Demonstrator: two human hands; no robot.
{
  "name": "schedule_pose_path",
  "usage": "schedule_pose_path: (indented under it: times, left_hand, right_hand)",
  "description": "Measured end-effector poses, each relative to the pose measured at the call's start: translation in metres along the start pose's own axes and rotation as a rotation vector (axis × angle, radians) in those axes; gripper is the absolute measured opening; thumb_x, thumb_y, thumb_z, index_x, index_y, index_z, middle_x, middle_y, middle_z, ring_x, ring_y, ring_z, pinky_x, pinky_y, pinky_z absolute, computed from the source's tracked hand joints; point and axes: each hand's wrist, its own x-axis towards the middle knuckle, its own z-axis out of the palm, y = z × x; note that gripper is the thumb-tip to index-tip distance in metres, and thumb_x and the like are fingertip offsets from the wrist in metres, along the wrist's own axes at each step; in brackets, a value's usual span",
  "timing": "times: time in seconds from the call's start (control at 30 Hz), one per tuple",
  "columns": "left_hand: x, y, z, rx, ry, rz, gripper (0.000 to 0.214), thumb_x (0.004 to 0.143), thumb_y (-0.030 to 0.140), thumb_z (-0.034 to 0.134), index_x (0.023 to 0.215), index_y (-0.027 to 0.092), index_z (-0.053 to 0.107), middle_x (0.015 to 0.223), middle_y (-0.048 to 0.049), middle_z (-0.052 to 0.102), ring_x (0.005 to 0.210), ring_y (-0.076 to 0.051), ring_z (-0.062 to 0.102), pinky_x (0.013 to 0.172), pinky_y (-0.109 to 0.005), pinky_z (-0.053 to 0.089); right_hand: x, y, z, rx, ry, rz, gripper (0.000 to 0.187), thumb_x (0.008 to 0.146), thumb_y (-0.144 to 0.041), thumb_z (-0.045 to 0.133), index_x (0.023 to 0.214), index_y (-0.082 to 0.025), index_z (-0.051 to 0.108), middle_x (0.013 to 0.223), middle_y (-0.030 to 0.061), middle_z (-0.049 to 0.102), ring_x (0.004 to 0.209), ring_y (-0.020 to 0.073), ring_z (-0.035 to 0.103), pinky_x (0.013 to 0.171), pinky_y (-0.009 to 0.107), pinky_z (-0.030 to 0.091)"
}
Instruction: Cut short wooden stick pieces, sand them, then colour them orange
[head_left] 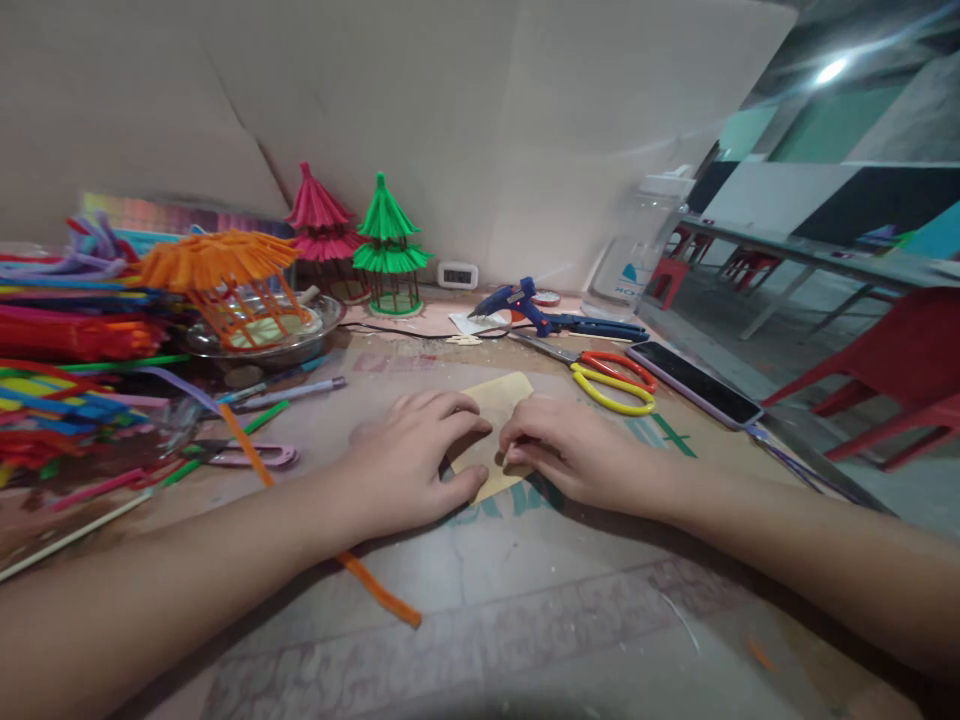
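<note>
A small tan piece of card [501, 398] lies flat on the table's cardboard cover [540, 580]. My left hand [409, 458] rests on its left part, fingers curled down and thumb against its near edge. My right hand [574, 450] presses on its right side, fingertips bent onto the card close to the left hand's fingers. Both hands grip the card between them. An orange pipe cleaner [315, 520] runs under my left forearm.
Piles of coloured pipe cleaners [67, 370] fill the left. An orange pavilion model [221, 275] stands on a metal plate; pink [321, 225] and green [386, 245] models behind. Blue glue gun [536, 310], scissors [611, 380], phone [694, 385], water jug [637, 255] at right. Red chairs [892, 385] beyond.
</note>
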Motion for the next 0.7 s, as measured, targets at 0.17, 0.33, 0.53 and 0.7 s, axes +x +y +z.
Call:
schedule_pose_path:
  times: [0.17, 0.33, 0.53, 0.7]
  left_hand:
    - [0.0007, 0.0002, 0.0013, -0.030, 0.013, -0.020, 0.039, 0.087, 0.039, 0.059, 0.120, 0.020, 0.068, 0.128, -0.0121, 0.063, 0.122, -0.035, 0.056, 0.103, -0.053, 0.046]
    - [0.0027, 0.0015, 0.0008, -0.006, -0.005, -0.011, 0.033, 0.089, 0.040, 0.056, 0.112, 0.021, 0.069, 0.126, -0.0114, 0.064, 0.121, -0.034, 0.056, 0.103, -0.052, 0.045]
    - [0.0016, 0.0005, 0.0007, -0.016, -0.018, -0.010, 0.039, 0.088, 0.040, 0.058, 0.122, 0.022, 0.067, 0.129, -0.0108, 0.063, 0.123, -0.034, 0.055, 0.105, -0.053, 0.043]
    - [0.0009, -0.0004, 0.0017, 0.001, -0.006, -0.005, 0.034, 0.090, 0.041, 0.055, 0.114, 0.022, 0.068, 0.127, -0.0105, 0.063, 0.119, -0.033, 0.056, 0.102, -0.052, 0.044]
  right_hand:
    - [-0.0025, -0.0022, -0.0004, -0.132, -0.016, -0.117, 0.023, 0.095, -0.007, 0.046, 0.082, -0.017, 0.063, 0.081, 0.0063, 0.066, 0.079, 0.0191, 0.056, 0.072, 0.031, 0.043]
    - [0.0031, 0.0024, 0.0062, -0.021, 0.002, -0.151, 0.022, 0.096, -0.010, 0.050, 0.084, -0.017, 0.066, 0.083, 0.0061, 0.069, 0.081, 0.0185, 0.060, 0.074, 0.030, 0.046]
    - [0.0005, 0.0019, 0.0016, 0.009, -0.025, 0.023, 0.019, 0.093, -0.009, 0.053, 0.084, -0.017, 0.067, 0.082, 0.0055, 0.070, 0.078, 0.0177, 0.062, 0.072, 0.029, 0.046]
    - [0.0012, -0.0019, 0.0009, 0.079, -0.023, 0.022, 0.015, 0.094, -0.011, 0.056, 0.085, -0.018, 0.066, 0.085, 0.0046, 0.069, 0.082, 0.0171, 0.061, 0.076, 0.029, 0.046]
